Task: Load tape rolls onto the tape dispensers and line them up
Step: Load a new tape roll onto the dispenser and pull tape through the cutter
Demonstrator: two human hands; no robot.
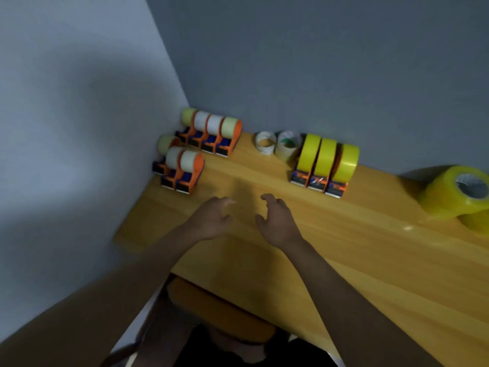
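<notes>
While both hands, left (211, 217) and right (275, 221), hover loosely curled and empty, the dispensers (182, 165) stand far left on the tabletop (344, 247).

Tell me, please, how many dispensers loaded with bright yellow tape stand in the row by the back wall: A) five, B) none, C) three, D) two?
C: three dispensers with bright yellow rolls stand side by side at the back wall, right of two loose rolls.

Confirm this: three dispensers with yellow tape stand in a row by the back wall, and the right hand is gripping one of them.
Not quite. The head view shows the three yellow-tape dispensers in a row, but the right hand hovers empty over the table, gripping nothing.
</notes>
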